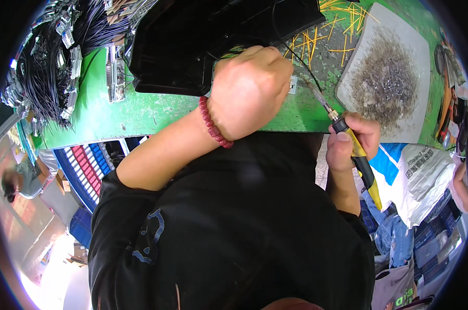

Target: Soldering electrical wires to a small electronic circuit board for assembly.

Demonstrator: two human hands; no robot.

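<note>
green workbench [141, 116] carries the work. right hand [355, 142] grips soldering iron [355, 152], its long axis pointing up-left toward closed left hand [249, 90], fisted on thin black wire [296, 54].

Green bench [141, 113], black housing [192, 41], yellow-and-black soldering iron [360, 160], red bead bracelet [213, 126], yellow wire offcuts [316, 41].

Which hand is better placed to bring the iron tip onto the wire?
Probably the right hand: it grips the soldering iron, tip aimed toward the thin wire. The left hand is fisted at that wire, apparently holding it.
</note>
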